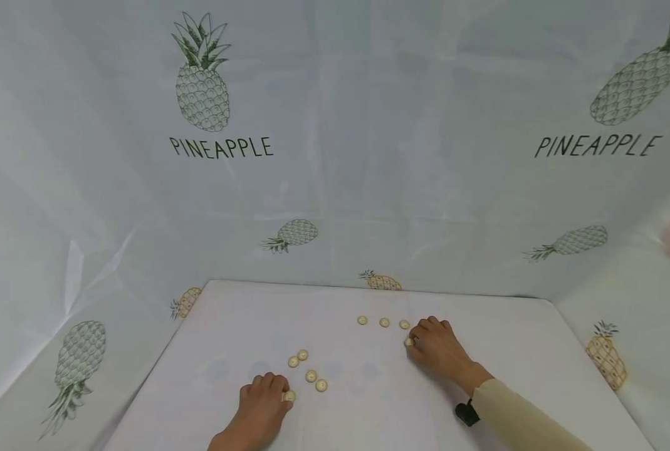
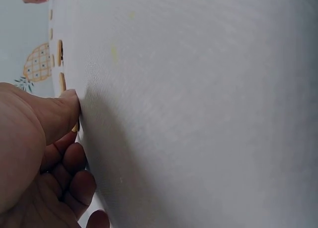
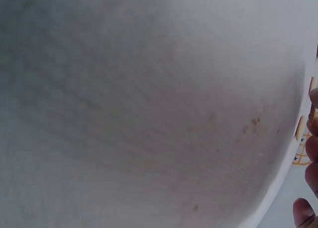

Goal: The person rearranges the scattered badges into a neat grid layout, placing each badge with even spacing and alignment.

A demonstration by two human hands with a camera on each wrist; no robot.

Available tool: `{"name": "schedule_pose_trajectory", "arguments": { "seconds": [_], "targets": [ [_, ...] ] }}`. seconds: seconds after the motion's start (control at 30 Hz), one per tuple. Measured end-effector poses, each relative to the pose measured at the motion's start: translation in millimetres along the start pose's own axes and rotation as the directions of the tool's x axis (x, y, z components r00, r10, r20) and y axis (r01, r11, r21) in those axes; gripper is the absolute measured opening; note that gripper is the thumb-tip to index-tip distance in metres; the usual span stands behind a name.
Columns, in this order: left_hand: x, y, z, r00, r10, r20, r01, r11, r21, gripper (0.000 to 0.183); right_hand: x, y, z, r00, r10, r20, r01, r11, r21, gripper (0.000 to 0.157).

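At the lower left of the head view, my left hand (image 1: 258, 407) pinches a small round wooden disc (image 1: 289, 396) at the tabletop. In the left wrist view only a sliver of that disc (image 2: 75, 127) shows below the thumb. Farther up and to the right, my right hand (image 1: 439, 351) holds another pale disc (image 1: 408, 341) between thumb and fingers, low over the table. The right wrist view catches its fingertips (image 3: 313, 147) at the right edge. Just beyond this hand lies a loose disc (image 1: 405, 324), the right end of a short row. Any markings are too small to read.
Two more discs of the row, a middle one (image 1: 384, 322) and a left one (image 1: 362, 320), lie on the white table (image 1: 509, 351). Several discs (image 1: 311, 376) lie in pairs right of my left hand. A pineapple-print cloth (image 1: 368, 188) hangs behind the table.
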State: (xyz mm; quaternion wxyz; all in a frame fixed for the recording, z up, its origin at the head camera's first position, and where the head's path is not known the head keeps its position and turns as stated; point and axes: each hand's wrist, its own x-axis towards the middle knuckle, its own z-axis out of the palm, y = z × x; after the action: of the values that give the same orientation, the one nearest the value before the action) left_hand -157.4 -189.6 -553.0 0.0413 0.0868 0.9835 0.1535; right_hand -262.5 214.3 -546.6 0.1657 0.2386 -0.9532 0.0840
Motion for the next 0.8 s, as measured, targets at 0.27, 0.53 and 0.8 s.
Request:
{"name": "schedule_pose_trajectory", "arguments": {
  "seconds": [0.27, 0.53, 0.8],
  "targets": [
    [-2.0, 1.3, -3.8, 0.999, -0.043, 0.020, 0.043, 0.999, -0.006, 0.025, 0.6, -1.5, 3.8, 0.999, 0.008, 0.037, -0.009, 0.999, 0.038, 0.010],
    [-3.4, 3.6, -4.8, 0.999, -0.034, 0.003, 0.034, 0.999, -0.011, 0.025, 0.5, -3.5, 2.3, 0.997, 0.037, 0.074, -0.039, 0.999, 0.024, 0.015],
    [-2.8, 3.8, -3.2, 1.000, -0.017, -0.004, 0.017, 1.000, -0.017, 0.024, -0.2, -2.6, 3.4, 0.995, 0.058, 0.083, -0.059, 0.998, 0.008, 0.015]
  ]
}}
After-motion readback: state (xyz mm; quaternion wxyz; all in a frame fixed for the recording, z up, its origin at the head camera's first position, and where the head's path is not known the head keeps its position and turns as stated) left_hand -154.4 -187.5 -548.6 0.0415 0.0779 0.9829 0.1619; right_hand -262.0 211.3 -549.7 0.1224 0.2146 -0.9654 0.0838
